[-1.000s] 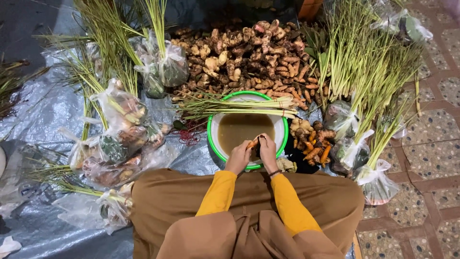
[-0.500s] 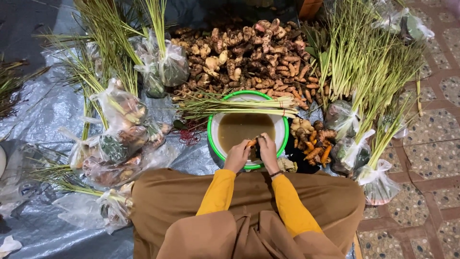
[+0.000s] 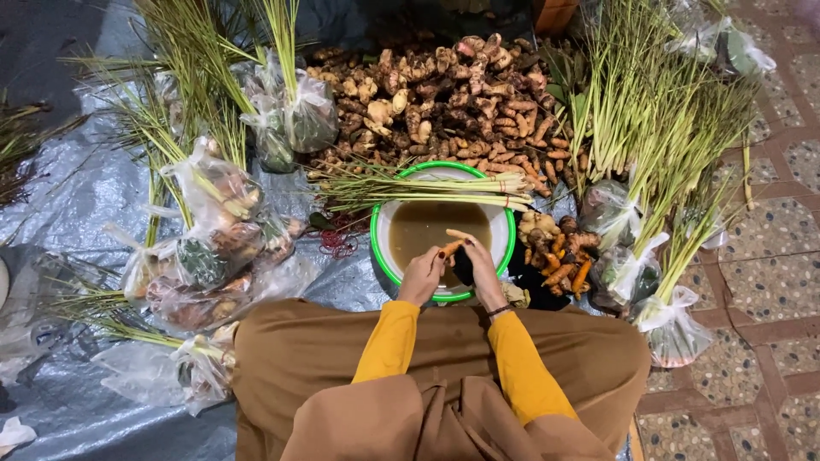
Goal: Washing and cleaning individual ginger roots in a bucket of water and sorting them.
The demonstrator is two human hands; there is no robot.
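My left hand (image 3: 421,275) and my right hand (image 3: 479,266) meet over the near side of a white basin with a green rim (image 3: 383,256). Between them they hold a small orange root (image 3: 449,249), its tip showing above my left fingers. My right hand also seems to hold something dark against the root. The basin holds murky brown water (image 3: 431,224). A tied bundle of lemongrass stalks (image 3: 427,189) lies across the basin's far rim. My yellow sleeves and brown clothing fill the lower part of the view.
A heap of brown ginger-like roots (image 3: 444,98) lies behind the basin. Small orange roots (image 3: 559,256) sit right of it. Clear bags of roots and lemongrass (image 3: 213,230) crowd the left on a grey tarp (image 3: 77,196); more bagged lemongrass (image 3: 666,196) stands right, on a pebbled tile floor (image 3: 769,282).
Both hands stay over the basin's near rim with the orange root. Only slight finger motion shows between the frames.
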